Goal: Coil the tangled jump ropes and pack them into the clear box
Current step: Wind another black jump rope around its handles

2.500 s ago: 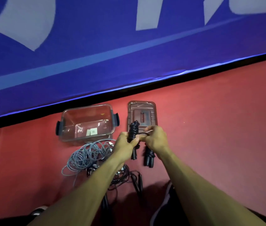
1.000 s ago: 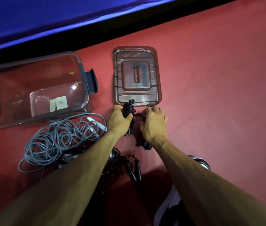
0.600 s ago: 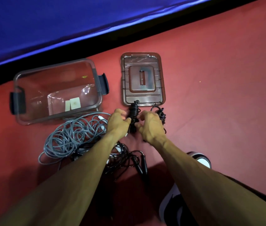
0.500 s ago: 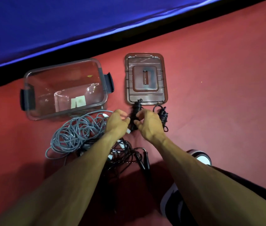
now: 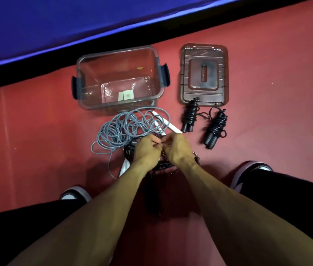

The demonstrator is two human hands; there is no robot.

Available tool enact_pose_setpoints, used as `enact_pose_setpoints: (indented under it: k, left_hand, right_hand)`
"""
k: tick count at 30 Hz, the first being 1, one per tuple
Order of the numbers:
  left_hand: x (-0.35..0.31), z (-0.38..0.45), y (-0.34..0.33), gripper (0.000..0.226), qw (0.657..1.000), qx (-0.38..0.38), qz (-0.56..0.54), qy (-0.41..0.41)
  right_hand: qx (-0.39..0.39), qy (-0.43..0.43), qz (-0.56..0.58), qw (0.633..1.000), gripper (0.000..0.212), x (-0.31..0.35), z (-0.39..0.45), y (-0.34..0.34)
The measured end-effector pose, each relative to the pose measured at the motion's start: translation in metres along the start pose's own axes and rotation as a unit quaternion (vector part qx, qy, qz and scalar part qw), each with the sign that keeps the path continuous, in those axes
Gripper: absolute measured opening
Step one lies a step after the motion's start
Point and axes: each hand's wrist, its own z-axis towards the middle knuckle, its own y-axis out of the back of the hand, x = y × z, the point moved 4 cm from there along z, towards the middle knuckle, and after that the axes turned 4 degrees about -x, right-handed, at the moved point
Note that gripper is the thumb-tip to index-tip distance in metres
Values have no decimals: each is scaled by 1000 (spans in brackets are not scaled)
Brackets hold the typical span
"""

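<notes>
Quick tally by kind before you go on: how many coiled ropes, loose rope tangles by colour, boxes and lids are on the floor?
Coiled black ropes: 2
Loose grey rope tangle: 1
Loose black rope tangle: 1, under the left hand and right hand; the number of ropes in it cannot be told
Clear box: 1
Lid: 1
Total: 6

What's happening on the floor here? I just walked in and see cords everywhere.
A person is sorting jump ropes. Both hands, left hand and right hand, pick at a tangled black rope beside a loose grey rope. Two black ropes, one and another, lie coiled by the lid. The clear box holds no rope yet.
</notes>
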Motion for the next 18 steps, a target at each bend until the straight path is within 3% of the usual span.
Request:
enact_pose_setpoints:
  k: [9, 13, 18]
  left_hand:
    - [13, -14, -67, 36, 994, 108, 5, 23]
    - [18, -29, -101, 27, 984, 163, 67, 40]
    - [16, -38, -120, 31, 979, 150, 129, 40]
  right_hand:
    - [-51, -84, -18, 995, 17, -65, -10, 24]
    - [-60, -124, -44, 989, 17, -97, -15, 39]
    - [-47, -151, -60, 986, 20, -125, -18, 43]
